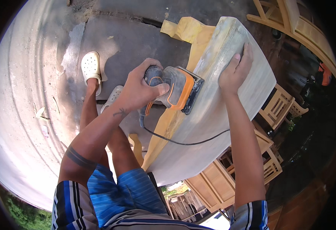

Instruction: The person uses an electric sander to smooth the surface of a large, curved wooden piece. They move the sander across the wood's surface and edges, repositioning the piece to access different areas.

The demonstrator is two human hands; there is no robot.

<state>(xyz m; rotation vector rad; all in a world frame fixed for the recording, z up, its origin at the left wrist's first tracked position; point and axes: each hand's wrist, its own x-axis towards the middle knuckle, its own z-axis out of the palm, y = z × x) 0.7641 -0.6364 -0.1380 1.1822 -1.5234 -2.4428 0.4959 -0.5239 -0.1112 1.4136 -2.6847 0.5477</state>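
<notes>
My left hand [143,87] is wrapped around the dusty black body of an orange-trimmed electric sheet sander [175,87]. The sander is tipped sideways, its flat pad against the thick front edge of a wooden table [202,138]. From the sander's lower end, a black power cord [182,143] trails across the tabletop and passes behind my right forearm. My right hand [237,67] lies on the pale, dusty top near the far corner, holding nothing. Below the top show a yellowish wooden apron [168,119] and a shaped leg [185,27].
My feet, in cream clogs [90,64], stand on a dark concrete floor [133,43]. Beyond the table are wooden chairs [278,106] and a panelled wooden piece [214,184]. A large wooden frame [293,20] stands at upper right. Pale ground [27,95] borders the concrete.
</notes>
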